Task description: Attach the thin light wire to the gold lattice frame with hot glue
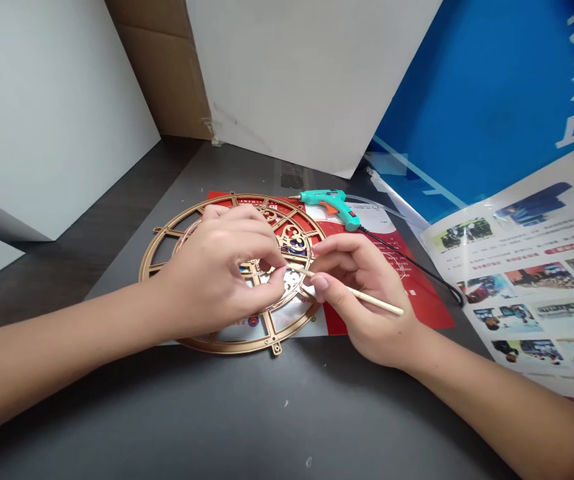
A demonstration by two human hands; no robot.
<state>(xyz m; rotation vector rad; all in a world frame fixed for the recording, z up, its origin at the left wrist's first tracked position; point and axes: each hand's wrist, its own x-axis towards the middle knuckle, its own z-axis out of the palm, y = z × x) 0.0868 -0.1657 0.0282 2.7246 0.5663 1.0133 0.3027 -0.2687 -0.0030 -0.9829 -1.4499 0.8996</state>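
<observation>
A thin pale wooden stick point(374, 300) slants between the thumb and fingers of my right hand point(361, 293), which is closed on it. Its far tip reaches the pinched thumb and forefinger of my left hand point(231, 263); whether those fingertips grip the tip or some small piece there is hidden. Beneath both hands lies a round, gold-coloured openwork frame point(231, 347) with rings, spokes and small tabs on its rim. Curled scroll ornaments point(293, 239) show inside its inner ring. My left hand covers much of the frame's middle.
A teal glue gun point(324, 197) lies behind the frame, its black cord point(417, 260) running right. Under the frame is a red and white printed sheet point(427, 303) on the dark grey table point(247, 413). White panels point(297, 73) stand behind; a printed poster point(531, 267) leans at right.
</observation>
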